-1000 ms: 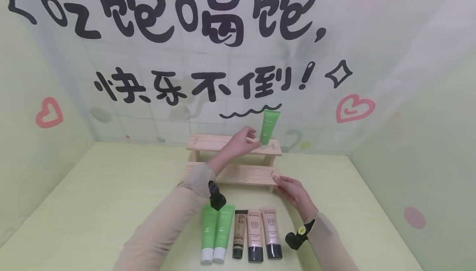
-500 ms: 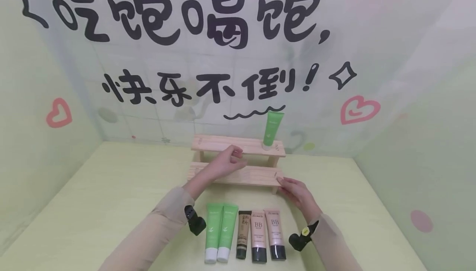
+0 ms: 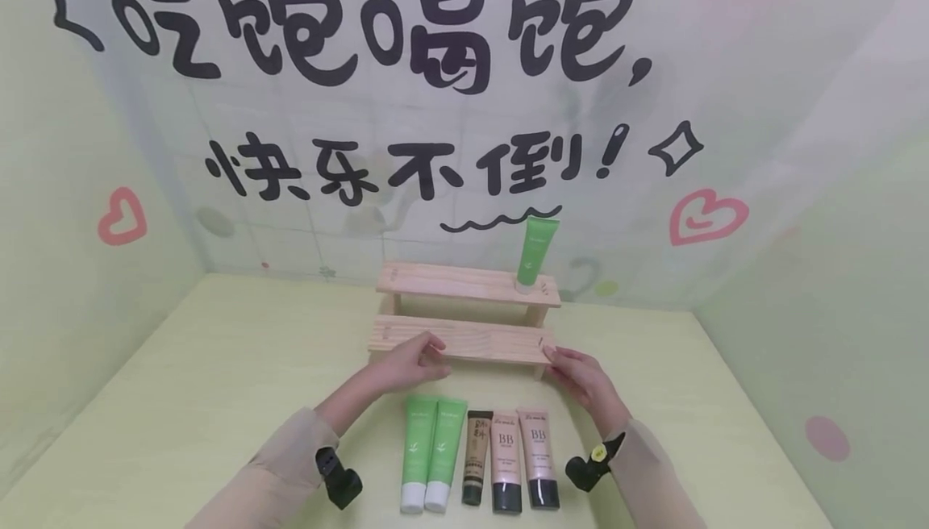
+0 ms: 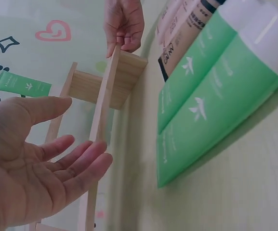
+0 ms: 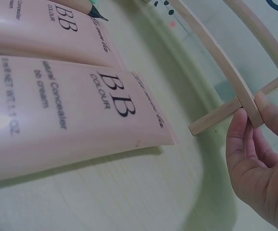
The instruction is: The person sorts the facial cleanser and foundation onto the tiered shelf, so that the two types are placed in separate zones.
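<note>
A two-step wooden display rack (image 3: 464, 339) stands near the back wall. On the right end of its upper step, a green squeeze tube (image 3: 537, 253) stands upright on its white cap. My right hand (image 3: 585, 377) pinches the right end of the lower step, thumb above and fingers beneath in the right wrist view. Nothing is in my left hand (image 3: 408, 363), which hovers by the front edge of the lower step with fingers loosely bent. Two green tubes (image 4: 216, 96) with white caps lie side by side below it, caps toward me.
Right of the green tubes lie a slim brown tube (image 3: 476, 458) with a dark cap and two pink BB cream tubes (image 3: 506, 461) with black caps. A printed backdrop (image 3: 327, 110) rises behind the rack, with side walls left and right of the table (image 3: 239, 368).
My left hand has drawn back from the green tube on the upper step, moving down and left toward the front of the rack. The right hand keeps its grip on the lower step.
</note>
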`<state>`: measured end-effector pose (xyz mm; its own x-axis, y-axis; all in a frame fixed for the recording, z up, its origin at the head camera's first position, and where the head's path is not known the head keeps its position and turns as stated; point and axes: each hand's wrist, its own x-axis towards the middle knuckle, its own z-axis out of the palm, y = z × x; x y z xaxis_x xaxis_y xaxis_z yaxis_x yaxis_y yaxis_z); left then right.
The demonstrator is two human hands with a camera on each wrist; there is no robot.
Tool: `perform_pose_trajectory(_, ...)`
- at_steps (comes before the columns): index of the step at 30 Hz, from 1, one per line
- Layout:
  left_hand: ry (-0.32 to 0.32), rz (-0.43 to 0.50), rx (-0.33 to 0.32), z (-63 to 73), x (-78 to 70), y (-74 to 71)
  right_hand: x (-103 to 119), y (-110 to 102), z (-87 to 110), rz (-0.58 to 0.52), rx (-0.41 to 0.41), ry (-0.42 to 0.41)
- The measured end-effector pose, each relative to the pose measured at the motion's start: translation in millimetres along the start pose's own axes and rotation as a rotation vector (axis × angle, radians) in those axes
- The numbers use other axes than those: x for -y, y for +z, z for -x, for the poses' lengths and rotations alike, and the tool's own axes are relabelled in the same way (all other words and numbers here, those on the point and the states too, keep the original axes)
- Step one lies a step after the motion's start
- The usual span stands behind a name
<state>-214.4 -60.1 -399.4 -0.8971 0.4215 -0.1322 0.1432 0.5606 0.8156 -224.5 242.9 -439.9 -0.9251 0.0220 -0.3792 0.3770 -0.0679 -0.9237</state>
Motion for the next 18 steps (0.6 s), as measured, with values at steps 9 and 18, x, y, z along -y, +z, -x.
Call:
perform_pose_trajectory(9, -0.079, 0.02, 0.006, 23.6, 28.0, 9.8, 0.2, 0.1, -2.3, -0.017, 0.003, -0.004)
perform_pose_trajectory(18, -0.146, 0.006, -0.05, 43.1, 39.5, 20.8, 1.0, 0.3, 0.0, -0.036, 0.011, 0.002)
